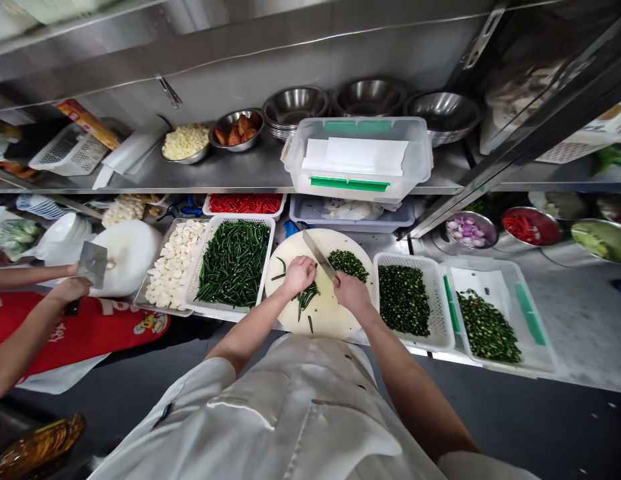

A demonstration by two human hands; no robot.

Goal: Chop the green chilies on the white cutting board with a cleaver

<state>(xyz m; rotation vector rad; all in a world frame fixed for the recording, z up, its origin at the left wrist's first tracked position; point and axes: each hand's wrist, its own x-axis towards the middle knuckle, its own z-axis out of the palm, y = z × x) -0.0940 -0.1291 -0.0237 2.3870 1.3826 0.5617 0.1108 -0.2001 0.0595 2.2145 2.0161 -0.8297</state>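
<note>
My right hand (351,291) grips the handle of a kitchen knife (320,255), its blade slanting up and left over a round cutting board (335,320). Left of the blade, my left hand (299,275) has its fingers curled at green chillies (306,298); whether they pinch any is hidden. Chopped green chilli (347,264) lies heaped on the board, right of the knife. A white basket of whole green chillies (234,260) stands to the left. On the right are a basket of chopped chilli (403,300) and a clear tub with more chopped chilli (487,327).
A co-worker's hands (70,290) hold a cleaver (93,263) beside another round board (135,250) at left. A tray of garlic (173,263) stands between. A lidded plastic box (357,157) juts over the shelf edge above my board. Metal bowls (295,107) line the shelf.
</note>
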